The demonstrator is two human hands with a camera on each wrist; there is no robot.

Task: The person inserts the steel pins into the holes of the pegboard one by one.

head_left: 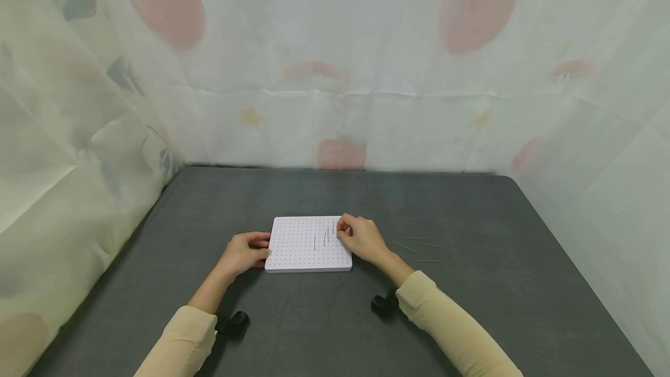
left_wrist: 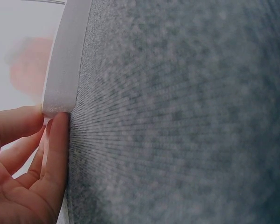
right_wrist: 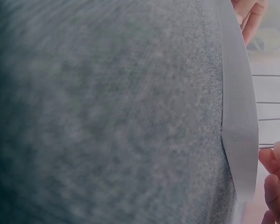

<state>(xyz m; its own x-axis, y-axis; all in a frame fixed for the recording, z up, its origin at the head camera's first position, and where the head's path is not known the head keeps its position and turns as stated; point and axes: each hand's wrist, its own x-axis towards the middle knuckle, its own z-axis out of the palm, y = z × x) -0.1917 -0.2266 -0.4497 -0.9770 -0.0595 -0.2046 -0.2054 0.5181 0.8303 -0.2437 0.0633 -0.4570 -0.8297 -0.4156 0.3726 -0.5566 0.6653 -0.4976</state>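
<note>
A white pegboard with rows of small holes lies on the table. Its left edge is held by my left hand; in the left wrist view the thumb and fingers pinch the board's side near a corner. Several thin metal pins stand upright in the board's right half. Over the right part of the board, my right hand pinches a thin pin between thumb and fingertips, close above the surface and beside a standing pin. Whether its tip sits in a hole cannot be told.
Several loose metal pins lie scattered on the dark grey table, right of the board and beyond my right wrist. White patterned curtains enclose the table at the back and sides.
</note>
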